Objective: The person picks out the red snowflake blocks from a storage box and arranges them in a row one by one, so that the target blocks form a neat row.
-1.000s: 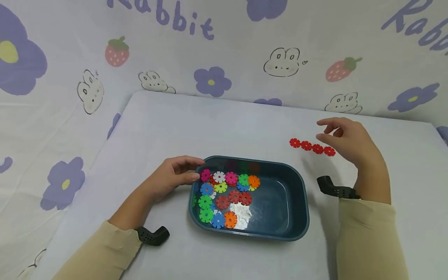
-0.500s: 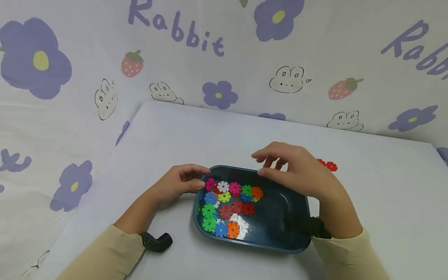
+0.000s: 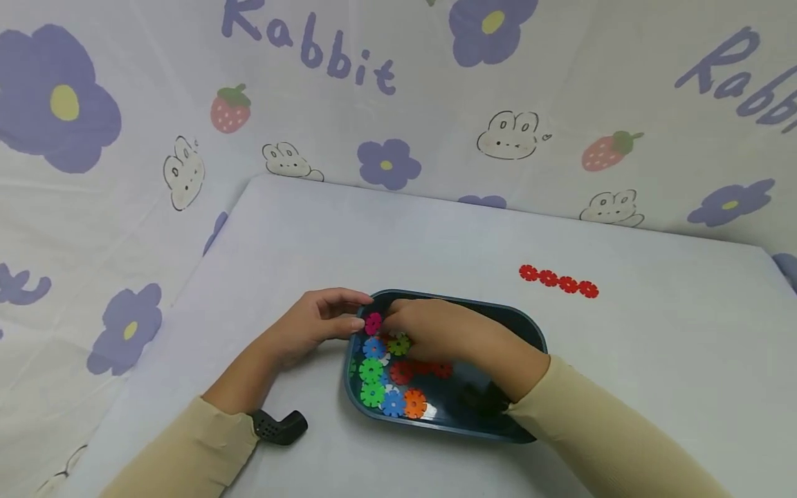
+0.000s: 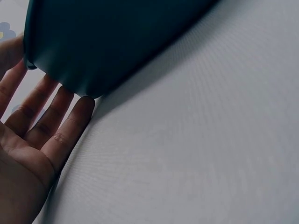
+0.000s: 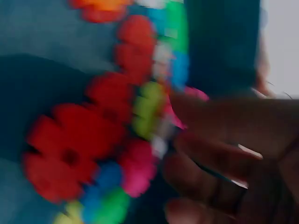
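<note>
My left hand (image 3: pixel 317 321) holds the left end of a dark teal plastic tray (image 3: pixel 529 332), thumb at the rim and fingers against the outside wall in the left wrist view. Inside the tray, my right hand (image 3: pixel 429 332) reaches down among notched plastic snowflake discs. Thumb and fingers are apart in the blurred right wrist view, close to a white disc (image 5: pixel 160 145) and a magenta disc (image 5: pixel 138 168). Red discs (image 3: pixel 401 372) lie below the hand. Green (image 3: pixel 371 371), blue (image 3: pixel 393 401) and orange discs (image 3: pixel 415 403) sit toward the left end.
A chain of several red discs (image 3: pixel 549 279) lies on the white tabletop (image 3: pixel 654 332), beyond the tray to the right. Behind the table hangs a cloth (image 3: pixel 436 104) printed with rabbits, flowers and strawberries. A black wrist-worn piece (image 3: pixel 281 427) shows at my left cuff.
My right hand has moved left from beside the red chain, over the tray and down into its discs. The left hand has stayed at the tray's left end.
</note>
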A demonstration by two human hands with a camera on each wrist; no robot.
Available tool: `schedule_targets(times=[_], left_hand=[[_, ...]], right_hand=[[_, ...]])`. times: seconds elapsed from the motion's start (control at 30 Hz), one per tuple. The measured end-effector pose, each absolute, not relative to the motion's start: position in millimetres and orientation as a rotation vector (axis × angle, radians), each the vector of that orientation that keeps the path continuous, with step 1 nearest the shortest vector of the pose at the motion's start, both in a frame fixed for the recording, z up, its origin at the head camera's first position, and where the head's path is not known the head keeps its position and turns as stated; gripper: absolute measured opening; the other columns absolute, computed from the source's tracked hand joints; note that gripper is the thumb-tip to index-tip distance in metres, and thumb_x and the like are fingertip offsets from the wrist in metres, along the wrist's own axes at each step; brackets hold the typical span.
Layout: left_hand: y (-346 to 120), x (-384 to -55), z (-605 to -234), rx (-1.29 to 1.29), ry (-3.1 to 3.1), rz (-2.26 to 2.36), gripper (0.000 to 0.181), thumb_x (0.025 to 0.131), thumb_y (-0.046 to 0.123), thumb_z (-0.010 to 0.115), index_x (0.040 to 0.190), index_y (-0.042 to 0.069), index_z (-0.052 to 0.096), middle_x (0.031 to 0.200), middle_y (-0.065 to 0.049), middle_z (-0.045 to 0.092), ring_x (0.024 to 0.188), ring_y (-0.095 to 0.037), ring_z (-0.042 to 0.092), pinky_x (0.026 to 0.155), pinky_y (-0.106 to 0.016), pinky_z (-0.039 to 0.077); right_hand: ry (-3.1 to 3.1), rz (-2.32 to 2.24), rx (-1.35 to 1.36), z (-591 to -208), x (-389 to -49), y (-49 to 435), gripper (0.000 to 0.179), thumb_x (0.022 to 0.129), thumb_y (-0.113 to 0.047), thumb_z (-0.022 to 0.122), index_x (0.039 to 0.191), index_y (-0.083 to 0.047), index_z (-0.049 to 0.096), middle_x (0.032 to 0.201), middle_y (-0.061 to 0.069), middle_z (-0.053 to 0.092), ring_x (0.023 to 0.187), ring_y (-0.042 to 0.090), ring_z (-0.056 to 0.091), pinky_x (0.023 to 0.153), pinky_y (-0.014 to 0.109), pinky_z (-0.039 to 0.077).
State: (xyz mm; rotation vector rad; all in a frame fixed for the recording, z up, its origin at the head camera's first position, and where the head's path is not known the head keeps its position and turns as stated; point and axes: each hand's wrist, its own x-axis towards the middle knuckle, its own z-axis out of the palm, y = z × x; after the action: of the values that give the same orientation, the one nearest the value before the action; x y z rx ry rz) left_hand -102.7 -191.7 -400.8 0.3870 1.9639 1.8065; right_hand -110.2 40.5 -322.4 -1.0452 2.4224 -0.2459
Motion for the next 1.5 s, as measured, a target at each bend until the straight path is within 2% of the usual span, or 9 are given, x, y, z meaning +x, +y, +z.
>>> schedule_targets(times=[0.17, 0.47, 0.57, 0.7, 0.9, 1.1, 1.3, 1.4, 1.5], left_hand=[[-190.0, -102.3, -399.5, 0.392, 1.952, 1.805, 0.041, 0.09, 0.025, 0.072, 0.129, 0.014, 0.062, 0.135, -0.007, 0.06, 0.124, -0.024, 0.058, 0.094, -0.034, 0.054], [-190.7, -101.5, -398.1, 0.366, 1.954, 1.794, 0.041, 0.09, 0.024, 0.072, 0.129, 0.014, 0.062, 0.134, -0.007, 0.061, 0.122, -0.024, 0.058, 0.094, -0.034, 0.054], [-191.3, -100.4, -398.5, 0.358, 1.962, 1.789, 0.041, 0.09, 0.024, 0.072, 0.129, 0.014, 0.062, 0.133, -0.009, 0.061, 0.12, -0.024, 0.059, 0.093, -0.033, 0.055], [-191.2, -99.5, -399.0, 0.35, 1.964, 1.788, 0.041, 0.091, 0.023, 0.071, 0.129, 0.014, 0.062, 0.131, -0.009, 0.061, 0.116, -0.024, 0.059, 0.092, -0.033, 0.055], [-191.2, -101.0, -398.0, 0.347, 1.981, 1.783, 0.04, 0.09, 0.024, 0.072, 0.128, 0.014, 0.063, 0.13, -0.009, 0.062, 0.116, -0.025, 0.059, 0.091, -0.033, 0.055], [-192.4, -102.2, -397.1, 0.338, 1.998, 1.78, 0.041, 0.09, 0.024, 0.072, 0.128, 0.015, 0.063, 0.13, -0.008, 0.062, 0.117, -0.024, 0.058, 0.092, -0.033, 0.055], [-190.7, -101.5, -393.5, 0.317, 1.987, 1.783, 0.04, 0.09, 0.023, 0.072, 0.128, 0.014, 0.063, 0.129, -0.01, 0.063, 0.113, -0.025, 0.059, 0.091, -0.032, 0.055], [-190.1, -100.1, -393.4, 0.315, 1.979, 1.782, 0.041, 0.09, 0.023, 0.072, 0.129, 0.013, 0.063, 0.129, -0.011, 0.062, 0.113, -0.025, 0.059, 0.091, -0.032, 0.055], [-190.2, -99.5, -394.4, 0.315, 1.986, 1.788, 0.041, 0.09, 0.023, 0.072, 0.129, 0.013, 0.063, 0.13, -0.01, 0.062, 0.114, -0.026, 0.059, 0.092, -0.032, 0.054]], right_hand=[[2.539, -0.096, -1.118, -336.8, -107.7, 31.9, 0.032, 0.089, -0.018, 0.073, 0.121, -0.019, 0.071, 0.108, 0.006, 0.064, 0.085, 0.016, 0.064, 0.086, 0.035, 0.058], [2.62, -0.077, -1.2, -347.5, -107.1, 29.2, 0.024, 0.091, -0.026, 0.07, 0.112, -0.016, 0.073, 0.096, 0.005, 0.063, 0.068, 0.013, 0.057, 0.072, 0.027, 0.058], [2.613, -0.128, -1.213, -349.5, -109.8, 31.0, 0.021, 0.092, -0.025, 0.067, 0.109, -0.016, 0.075, 0.094, 0.003, 0.066, 0.071, 0.012, 0.058, 0.075, 0.028, 0.058], [2.524, -0.328, -1.155, -346.0, -116.6, 37.9, 0.018, 0.093, -0.018, 0.065, 0.108, -0.017, 0.075, 0.099, -0.003, 0.07, 0.082, 0.011, 0.061, 0.085, 0.031, 0.056], [2.394, -0.635, -1.069, -326.3, -126.9, 56.3, 0.022, 0.094, -0.01, 0.058, 0.11, -0.013, 0.073, 0.095, -0.004, 0.071, 0.079, 0.011, 0.06, 0.076, 0.025, 0.054], [2.383, -0.719, -1.034, -315.4, -131.9, 69.6, 0.026, 0.094, -0.009, 0.055, 0.11, -0.012, 0.075, 0.103, -0.002, 0.072, 0.086, 0.013, 0.061, 0.081, 0.029, 0.055], [2.407, -0.877, -0.915, -302.6, -127.6, 83.6, 0.026, 0.093, -0.01, 0.061, 0.116, -0.012, 0.073, 0.103, 0.001, 0.072, 0.075, 0.011, 0.064, 0.071, 0.027, 0.056], [2.444, -0.946, -0.851, -297.2, -124.0, 91.7, 0.028, 0.091, -0.009, 0.066, 0.118, -0.014, 0.072, 0.106, 0.001, 0.072, 0.08, 0.012, 0.068, 0.075, 0.028, 0.058], [2.495, -0.917, -0.853, -292.6, -122.8, 96.5, 0.027, 0.089, -0.007, 0.068, 0.115, -0.014, 0.073, 0.108, 0.0, 0.072, 0.092, 0.016, 0.068, 0.079, 0.032, 0.058]])
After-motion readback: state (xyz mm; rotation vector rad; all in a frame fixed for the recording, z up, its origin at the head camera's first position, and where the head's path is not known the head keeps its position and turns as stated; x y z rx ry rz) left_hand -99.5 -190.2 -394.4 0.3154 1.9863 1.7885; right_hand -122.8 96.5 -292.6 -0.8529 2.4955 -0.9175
